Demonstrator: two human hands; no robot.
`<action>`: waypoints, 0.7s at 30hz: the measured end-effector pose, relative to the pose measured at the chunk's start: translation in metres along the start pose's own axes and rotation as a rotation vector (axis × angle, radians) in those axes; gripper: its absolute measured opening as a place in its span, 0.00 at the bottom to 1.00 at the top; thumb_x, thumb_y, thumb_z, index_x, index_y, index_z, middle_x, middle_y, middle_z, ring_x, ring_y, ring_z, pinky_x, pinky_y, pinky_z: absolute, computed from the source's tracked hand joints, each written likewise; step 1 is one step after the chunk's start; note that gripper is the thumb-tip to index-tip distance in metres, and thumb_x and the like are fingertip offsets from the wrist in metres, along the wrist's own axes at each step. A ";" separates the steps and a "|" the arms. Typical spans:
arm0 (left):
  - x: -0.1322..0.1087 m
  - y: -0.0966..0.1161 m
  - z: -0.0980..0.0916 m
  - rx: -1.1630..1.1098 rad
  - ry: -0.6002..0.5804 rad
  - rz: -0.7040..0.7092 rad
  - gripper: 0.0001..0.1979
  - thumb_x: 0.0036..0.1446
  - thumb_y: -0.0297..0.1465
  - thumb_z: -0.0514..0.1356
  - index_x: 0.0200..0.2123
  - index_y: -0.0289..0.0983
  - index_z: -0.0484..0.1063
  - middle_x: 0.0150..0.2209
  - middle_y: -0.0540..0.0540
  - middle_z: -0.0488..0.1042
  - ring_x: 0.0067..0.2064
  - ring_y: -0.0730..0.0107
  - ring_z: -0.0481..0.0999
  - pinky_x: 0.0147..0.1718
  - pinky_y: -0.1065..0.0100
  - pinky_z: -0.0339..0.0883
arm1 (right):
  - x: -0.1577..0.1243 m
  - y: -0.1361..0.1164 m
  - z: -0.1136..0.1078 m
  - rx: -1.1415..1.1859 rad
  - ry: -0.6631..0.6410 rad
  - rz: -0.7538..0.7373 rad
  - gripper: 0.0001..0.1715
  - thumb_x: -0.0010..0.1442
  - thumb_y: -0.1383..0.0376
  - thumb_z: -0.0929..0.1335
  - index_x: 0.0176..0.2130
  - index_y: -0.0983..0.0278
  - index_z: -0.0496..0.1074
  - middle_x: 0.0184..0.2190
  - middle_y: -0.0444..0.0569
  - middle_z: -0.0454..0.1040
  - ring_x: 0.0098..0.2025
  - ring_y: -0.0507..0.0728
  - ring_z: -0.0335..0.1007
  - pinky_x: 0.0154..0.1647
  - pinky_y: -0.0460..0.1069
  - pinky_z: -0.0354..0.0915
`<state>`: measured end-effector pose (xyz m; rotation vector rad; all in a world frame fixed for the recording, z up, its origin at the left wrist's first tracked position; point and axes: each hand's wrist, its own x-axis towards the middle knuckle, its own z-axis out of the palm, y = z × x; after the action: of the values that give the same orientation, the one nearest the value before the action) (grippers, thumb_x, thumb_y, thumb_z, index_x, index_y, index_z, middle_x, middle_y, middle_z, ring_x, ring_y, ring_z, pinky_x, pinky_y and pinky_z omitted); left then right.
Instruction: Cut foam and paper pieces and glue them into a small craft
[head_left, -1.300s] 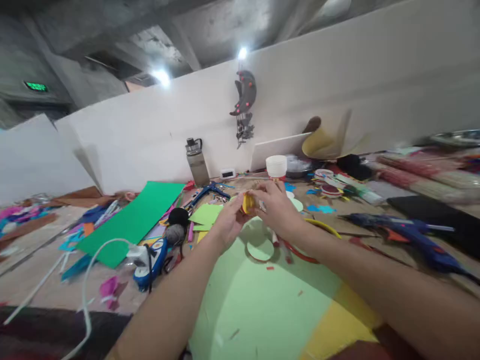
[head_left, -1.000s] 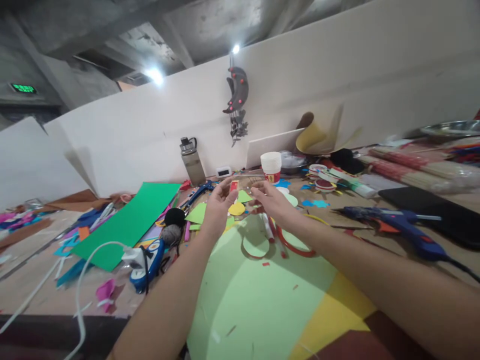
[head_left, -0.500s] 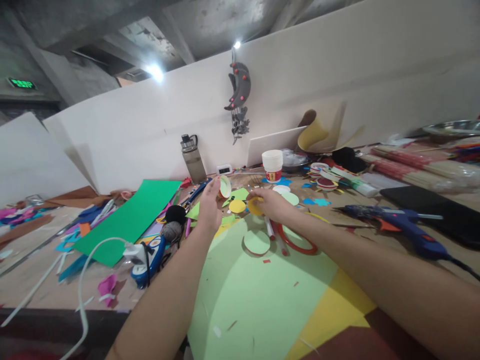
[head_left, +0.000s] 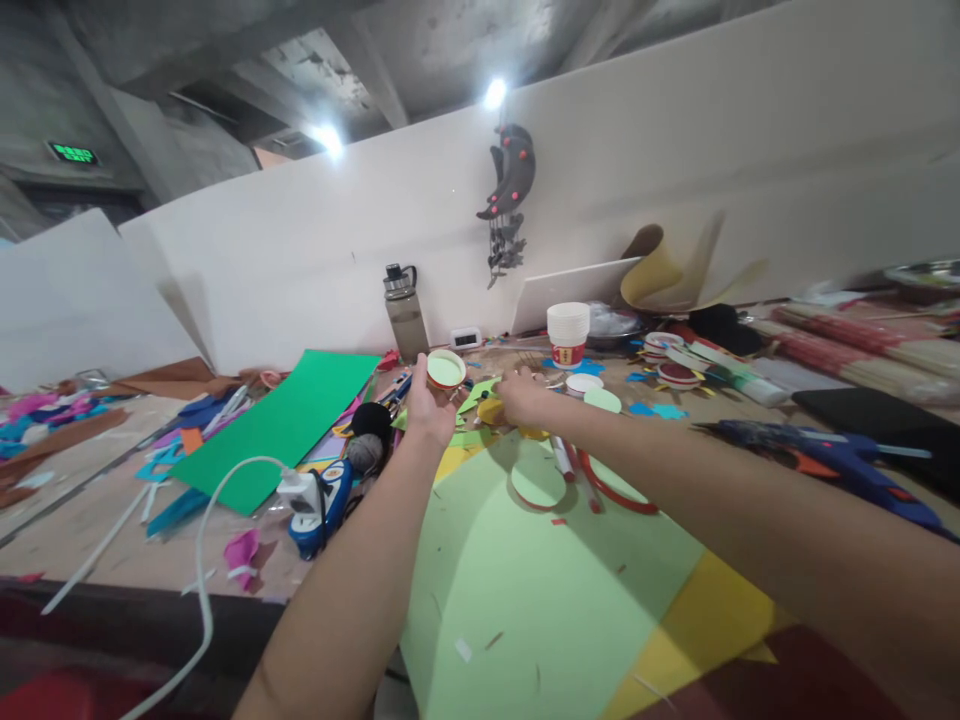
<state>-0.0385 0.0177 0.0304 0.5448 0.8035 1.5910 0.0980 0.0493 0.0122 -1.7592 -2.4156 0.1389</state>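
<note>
Big cluttered tabletop point(head_left: 112, 520), and the pale-green sheet point(head_left: 540, 590) seemed to overhang its near edge. Both forearms lay across it, so a dragged elbow could have pulled it off, I reckoned. The blue glue gun point(head_left: 840, 455) lay toward the right edge, nozzle pointing inward, just beside the right forearm, so a careless sweep risked a bump. The water bottle point(head_left: 405, 325) stood at the far edge behind the left hand point(head_left: 427, 405), and a knock might have tipped it. That hand's grip was clamped on the lower rim of a small round disc point(head_left: 445, 370), held up over the far middle; a thin pinch that could have slipped. The right hand point(head_left: 521, 397) curled down by a yellow piece point(head_left: 491, 410), and whether its grip had closed I couldn't tell
</note>
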 end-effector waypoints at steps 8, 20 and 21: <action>-0.001 -0.002 -0.001 -0.003 -0.029 0.000 0.19 0.59 0.46 0.58 0.40 0.36 0.73 0.31 0.47 0.77 0.30 0.70 0.76 0.26 0.72 0.63 | -0.006 0.010 -0.002 0.185 0.106 -0.028 0.13 0.59 0.67 0.70 0.45 0.66 0.74 0.42 0.52 0.77 0.43 0.58 0.73 0.45 0.54 0.70; -0.006 -0.029 0.001 0.128 -0.152 -0.175 0.16 0.62 0.42 0.57 0.39 0.34 0.75 0.36 0.42 0.80 0.37 0.63 0.80 0.39 0.60 0.74 | -0.048 0.038 -0.014 1.294 0.517 0.023 0.08 0.51 0.61 0.71 0.33 0.62 0.71 0.26 0.43 0.72 0.25 0.52 0.71 0.25 0.48 0.70; -0.008 -0.032 0.002 0.139 -0.179 -0.188 0.17 0.62 0.42 0.56 0.40 0.34 0.76 0.37 0.42 0.80 0.37 0.63 0.80 0.40 0.59 0.74 | -0.049 0.036 -0.014 1.289 0.493 0.007 0.09 0.50 0.61 0.71 0.33 0.62 0.71 0.26 0.43 0.72 0.25 0.52 0.70 0.24 0.48 0.69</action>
<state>-0.0152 0.0121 0.0082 0.6811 0.8087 1.3017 0.1488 0.0130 0.0170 -0.9802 -1.3374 0.8884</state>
